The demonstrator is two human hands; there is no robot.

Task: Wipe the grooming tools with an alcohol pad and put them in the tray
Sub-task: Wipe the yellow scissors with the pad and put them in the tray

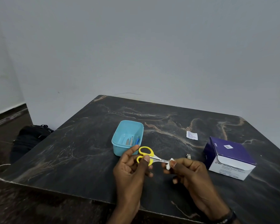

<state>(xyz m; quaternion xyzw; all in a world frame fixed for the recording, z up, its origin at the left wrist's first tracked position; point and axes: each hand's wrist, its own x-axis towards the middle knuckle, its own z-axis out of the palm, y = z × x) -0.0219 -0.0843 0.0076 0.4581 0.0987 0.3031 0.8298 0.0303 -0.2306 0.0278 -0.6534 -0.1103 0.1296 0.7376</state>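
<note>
Yellow-handled scissors [146,156] gripped by left hand [131,167]; right hand [187,171] pinches alcohol pad [169,164], seemingly round the blades.

Dark marbled surface [87,151] with four things on it

Blue tray [118,143] at frame centre; white sachet [191,135] right of it; small metal clip [188,156] below the sachet; purple-and-white box [229,157] at right.
</note>
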